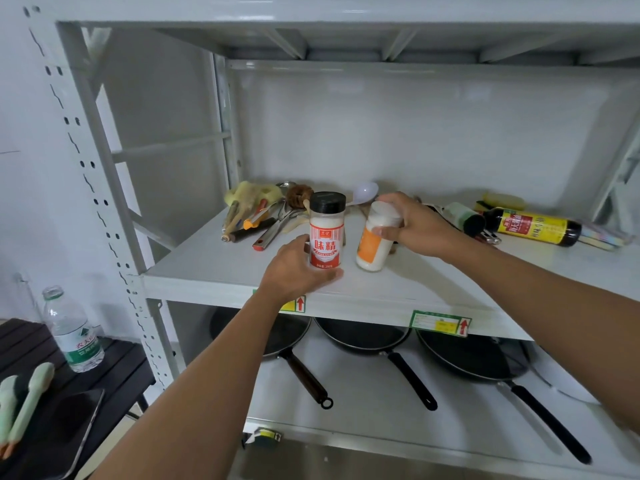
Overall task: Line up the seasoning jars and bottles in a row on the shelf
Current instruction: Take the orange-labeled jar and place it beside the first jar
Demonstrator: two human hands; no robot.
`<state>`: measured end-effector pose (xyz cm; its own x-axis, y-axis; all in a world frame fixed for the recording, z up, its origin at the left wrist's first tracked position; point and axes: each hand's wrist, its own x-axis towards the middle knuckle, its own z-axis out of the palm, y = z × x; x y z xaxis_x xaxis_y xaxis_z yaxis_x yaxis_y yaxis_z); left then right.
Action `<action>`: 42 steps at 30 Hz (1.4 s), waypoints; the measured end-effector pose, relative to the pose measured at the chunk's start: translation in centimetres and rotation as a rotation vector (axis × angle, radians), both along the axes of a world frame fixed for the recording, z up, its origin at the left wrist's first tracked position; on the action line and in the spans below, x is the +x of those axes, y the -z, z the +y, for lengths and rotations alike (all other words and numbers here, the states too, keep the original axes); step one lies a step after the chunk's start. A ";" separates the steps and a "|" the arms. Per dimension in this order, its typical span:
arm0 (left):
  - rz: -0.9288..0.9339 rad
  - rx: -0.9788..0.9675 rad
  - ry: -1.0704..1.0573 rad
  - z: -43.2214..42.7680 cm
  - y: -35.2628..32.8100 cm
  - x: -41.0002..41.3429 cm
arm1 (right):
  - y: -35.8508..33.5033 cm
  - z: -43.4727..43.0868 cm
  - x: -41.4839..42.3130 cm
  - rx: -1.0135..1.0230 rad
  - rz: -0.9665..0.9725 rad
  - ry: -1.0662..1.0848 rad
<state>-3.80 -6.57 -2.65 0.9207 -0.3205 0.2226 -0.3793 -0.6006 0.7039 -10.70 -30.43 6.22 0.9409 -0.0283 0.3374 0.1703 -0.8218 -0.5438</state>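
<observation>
A black-capped jar with a red and white label (327,233) stands upright near the front of the white shelf (214,268). My left hand (294,270) grips its lower part. Just to its right, a white-capped jar with an orange label (375,242) leans left, and my right hand (415,225) holds it by the top. Farther right a dark sauce bottle with a yellow and red label (533,226) lies on its side, and a white and green bottle with a black cap (465,218) lies beside it.
A pile of kitchen utensils (259,216) and a white ladle (363,194) lie at the shelf's back left. Three black pans (363,336) sit on the shelf below. A water bottle (71,332) stands on a dark table at the left.
</observation>
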 end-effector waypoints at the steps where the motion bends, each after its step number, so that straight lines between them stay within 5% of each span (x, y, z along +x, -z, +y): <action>1: 0.002 0.001 0.003 0.0 0.0 0.1 | 0.2 0.0 0.1 0.000 0.010 -0.017; 9: 0.020 0.016 0.010 -0.1 -0.1 0.2 | 0.8 -0.4 0.6 0.049 0.071 -0.091; 18: 0.053 0.007 -0.011 -0.1 -0.5 0.4 | 5.6 2.3 -0.2 0.299 -0.026 0.073; 42: 0.022 0.042 0.021 -0.1 -0.1 0.4 | 8.5 0.7 -0.6 0.387 -0.006 0.227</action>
